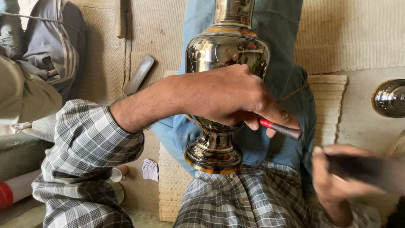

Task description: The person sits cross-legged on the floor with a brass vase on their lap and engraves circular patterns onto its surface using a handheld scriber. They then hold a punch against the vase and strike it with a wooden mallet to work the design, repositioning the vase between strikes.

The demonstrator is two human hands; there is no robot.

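There is a single view, from a camera worn on the person's head. It looks steeply down along the chest and lap, so the checked shirt fills the bottom edge and the legs run away toward the top. It sits very close: the vase (222,84) on the lap stands mid-frame, its neck cut off by the top edge. The left hand (228,95) crosses the centre, while the right hand (333,177) is blurred at the lower right. The floor mat (358,33) shows either side.

vase (225,50) top cropped; right hand (333,177) tool blurred
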